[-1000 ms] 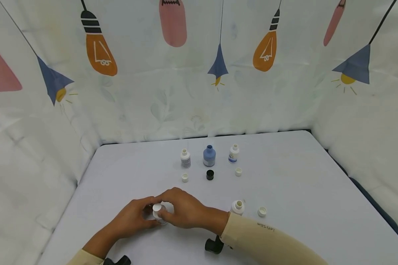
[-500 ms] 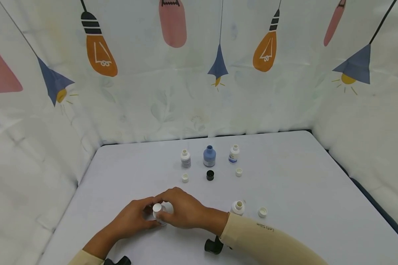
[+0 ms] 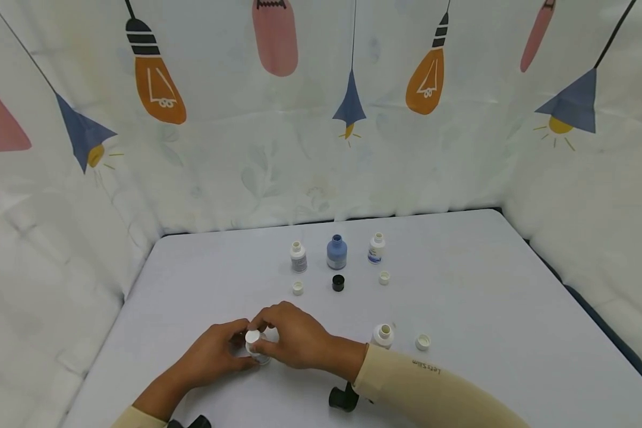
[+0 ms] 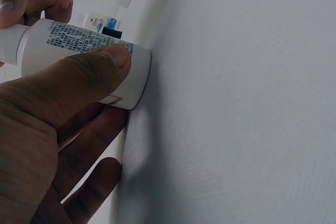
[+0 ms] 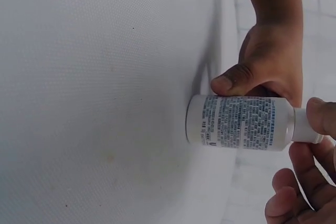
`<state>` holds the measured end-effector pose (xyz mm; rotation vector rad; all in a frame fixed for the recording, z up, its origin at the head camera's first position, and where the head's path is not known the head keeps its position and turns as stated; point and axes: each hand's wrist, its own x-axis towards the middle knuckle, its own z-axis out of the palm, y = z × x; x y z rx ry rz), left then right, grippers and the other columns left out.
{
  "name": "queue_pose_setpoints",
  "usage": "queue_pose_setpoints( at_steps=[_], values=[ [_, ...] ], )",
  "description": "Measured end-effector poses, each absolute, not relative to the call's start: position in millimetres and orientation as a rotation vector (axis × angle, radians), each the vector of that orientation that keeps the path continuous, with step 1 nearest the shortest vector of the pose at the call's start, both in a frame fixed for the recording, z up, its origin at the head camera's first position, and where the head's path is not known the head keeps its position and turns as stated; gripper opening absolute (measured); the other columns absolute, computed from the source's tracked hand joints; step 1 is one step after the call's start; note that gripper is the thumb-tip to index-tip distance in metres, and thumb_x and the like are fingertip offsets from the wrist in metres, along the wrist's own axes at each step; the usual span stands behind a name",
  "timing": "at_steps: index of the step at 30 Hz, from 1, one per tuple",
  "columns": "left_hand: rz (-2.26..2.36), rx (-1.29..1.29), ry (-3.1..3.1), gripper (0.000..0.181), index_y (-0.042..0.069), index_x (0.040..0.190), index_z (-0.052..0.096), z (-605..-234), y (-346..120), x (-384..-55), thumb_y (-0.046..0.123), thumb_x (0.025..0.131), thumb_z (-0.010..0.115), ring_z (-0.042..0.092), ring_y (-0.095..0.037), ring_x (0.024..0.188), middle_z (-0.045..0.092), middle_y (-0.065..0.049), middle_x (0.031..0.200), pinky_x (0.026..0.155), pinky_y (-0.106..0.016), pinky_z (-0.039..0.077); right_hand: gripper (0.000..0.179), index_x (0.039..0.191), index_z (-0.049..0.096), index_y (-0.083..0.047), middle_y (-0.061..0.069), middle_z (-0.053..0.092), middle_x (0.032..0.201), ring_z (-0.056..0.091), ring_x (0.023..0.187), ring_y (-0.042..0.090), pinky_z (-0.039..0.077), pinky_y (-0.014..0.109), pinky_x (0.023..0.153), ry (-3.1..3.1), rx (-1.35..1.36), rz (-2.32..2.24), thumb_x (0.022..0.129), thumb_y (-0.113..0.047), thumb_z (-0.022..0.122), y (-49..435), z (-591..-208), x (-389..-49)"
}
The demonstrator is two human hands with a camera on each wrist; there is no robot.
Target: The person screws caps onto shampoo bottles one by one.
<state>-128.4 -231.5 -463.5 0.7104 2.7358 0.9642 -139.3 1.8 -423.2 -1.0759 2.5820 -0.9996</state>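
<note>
White printed cloth [image 3: 214, 160] hangs behind the blue bottle [image 3: 337, 252], our reference point. White tabletop [image 3: 460, 285] is under it. Our beige sleeves [image 3: 422, 386] are on its near side. Left hand [image 3: 211, 353] and right hand [image 3: 296, 339] are nearer us than the blue bottle, off to its left. Between them we have the labelled white bottle [image 5: 239, 123], upright: left fingers round its body, right fingers pinching its cap [image 5: 306, 127]. Other bottles, mouths open like the blue: left white bottle [image 3: 298, 260] just left of it, right white bottle [image 3: 376, 249] just right, near white bottle [image 3: 383, 334] closer to us and right, partly hidden by a sleeve. Loose caps, relative to blue: black cap [image 3: 338, 283] directly in front, front-left white cap [image 3: 298, 288], front-right white cap [image 3: 384, 277], far-right white cap [image 3: 422, 342] closer to us.
</note>
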Motion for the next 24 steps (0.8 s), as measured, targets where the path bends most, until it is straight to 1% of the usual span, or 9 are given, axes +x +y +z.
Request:
queue_pose_setpoints(
  at_steps=[4, 7, 10, 12, 16, 18, 19, 21, 24],
  values=[
    [0.998, 0.723, 2.721, 0.047, 0.029, 0.118, 0.066, -463.8, -232.0, -128.4, 0.036, 0.078, 0.091, 0.062, -0.003, 0.092, 0.066, 0.021, 0.103, 0.080, -0.031, 0.053, 0.032, 0.132, 0.066, -0.024, -0.018, 0.062, 0.126, 0.050, 0.122, 0.001, 0.044, 0.022, 0.099, 2.576, -1.146, -0.985, 0.101, -0.031, 0.069, 3.8, -424.6, -139.9],
    [1.021, 0.728, 2.711, 0.047, 0.028, 0.118, 0.068, -464.7, -232.3, -128.0, 0.034, 0.078, 0.091, 0.062, -0.004, 0.093, 0.066, 0.021, 0.104, 0.081, -0.031, 0.054, 0.035, 0.138, 0.064, -0.024, -0.016, 0.059, 0.136, 0.048, 0.129, 0.003, 0.042, 0.024, 0.103, 2.556, -1.200, -0.962, 0.103, -0.026, 0.065, 5.9, -425.2, -140.1],
    [1.027, 0.727, 2.716, 0.041, 0.032, 0.109, 0.067, -465.6, -232.3, -127.3, 0.031, 0.077, 0.092, 0.062, -0.004, 0.090, 0.066, 0.021, 0.099, 0.079, -0.030, 0.053, 0.034, 0.137, 0.065, -0.027, -0.018, 0.060, 0.134, 0.048, 0.126, 0.001, 0.044, 0.022, 0.099, 2.558, -1.200, -0.940, 0.104, -0.025, 0.064, 5.8, -424.6, -139.8],
    [1.027, 0.732, 2.723, 0.041, 0.034, 0.107, 0.066, -466.1, -232.2, -127.1, 0.031, 0.077, 0.092, 0.061, -0.004, 0.090, 0.066, 0.022, 0.099, 0.078, -0.030, 0.053, 0.031, 0.133, 0.068, -0.028, -0.019, 0.062, 0.127, 0.050, 0.121, 0.000, 0.046, 0.020, 0.093, 2.572, -1.168, -0.940, 0.103, -0.028, 0.066, 4.9, -423.4, -139.6],
    [1.026, 0.745, 2.738, 0.042, 0.035, 0.106, 0.064, -466.7, -231.5, -127.2, 0.031, 0.076, 0.092, 0.063, -0.003, 0.091, 0.066, 0.022, 0.099, 0.078, -0.031, 0.053, 0.028, 0.122, 0.070, -0.026, -0.022, 0.063, 0.111, 0.052, 0.108, -0.003, 0.047, 0.018, 0.083, 2.613, -1.079, -0.960, 0.097, -0.039, 0.072, 1.3, -421.9, -139.6],
    [1.019, 0.745, 2.741, 0.040, 0.035, 0.104, 0.063, -466.7, -231.2, -127.2, 0.032, 0.077, 0.092, 0.063, -0.004, 0.090, 0.066, 0.022, 0.098, 0.078, -0.031, 0.053, 0.029, 0.118, 0.070, -0.025, -0.022, 0.062, 0.105, 0.052, 0.104, -0.003, 0.047, 0.018, 0.081, 2.621, -1.045, -0.981, 0.095, -0.043, 0.074, 0.0, -421.8, -139.7],
    [1.015, 0.742, 2.742, 0.040, 0.035, 0.104, 0.062, -466.8, -231.1, -127.1, 0.033, 0.077, 0.092, 0.063, -0.003, 0.090, 0.066, 0.022, 0.097, 0.077, -0.031, 0.053, 0.030, 0.117, 0.069, -0.025, -0.022, 0.062, 0.105, 0.052, 0.104, -0.003, 0.047, 0.018, 0.081, 2.623, -1.040, -0.985, 0.094, -0.044, 0.074, -0.5, -422.3, -139.9],
    [1.017, 0.738, 2.736, 0.041, 0.033, 0.107, 0.063, -466.8, -231.1, -127.3, 0.034, 0.077, 0.092, 0.064, -0.003, 0.090, 0.066, 0.022, 0.099, 0.078, -0.031, 0.054, 0.031, 0.119, 0.069, -0.025, -0.022, 0.062, 0.109, 0.052, 0.108, -0.002, 0.047, 0.019, 0.085, 2.613, -1.052, -0.995, 0.094, -0.043, 0.074, 0.1, -422.9, -140.0],
    [1.025, 0.734, 2.733, 0.047, 0.028, 0.116, 0.066, -466.3, -231.3, -127.1, 0.033, 0.077, 0.092, 0.064, -0.003, 0.091, 0.066, 0.021, 0.102, 0.079, -0.031, 0.054, 0.034, 0.130, 0.067, -0.023, -0.019, 0.062, 0.121, 0.051, 0.119, 0.001, 0.045, 0.021, 0.095, 2.583, -1.132, -0.992, 0.098, -0.035, 0.072, 2.9, -424.0, -140.4]
  ],
)
